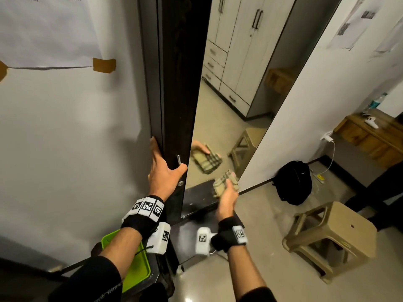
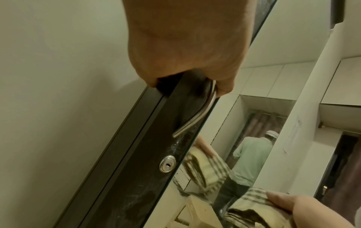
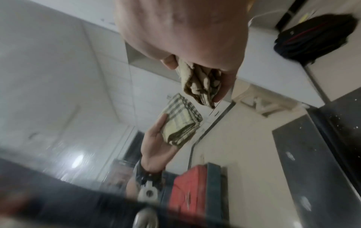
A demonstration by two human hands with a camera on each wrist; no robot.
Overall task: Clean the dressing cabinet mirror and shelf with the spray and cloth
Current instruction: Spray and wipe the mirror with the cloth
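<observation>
- The mirror (image 1: pixel 231 101) is the door's face; open floor lies to its right, toward the stool (image 1: pixel 331 238).
- Left hand (image 1: pixel 162 171) clasps the door edge (image 1: pixel 172 118) at the handle (image 2: pixel 197 114).
- Right hand (image 1: pixel 227 198) grips the folded cloth (image 1: pixel 224 184), just off the mirror's lower corner.

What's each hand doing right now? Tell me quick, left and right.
Left hand: grips the edge of the mirror door at its metal handle.
Right hand: holds the folded checked cloth near the mirror.
</observation>
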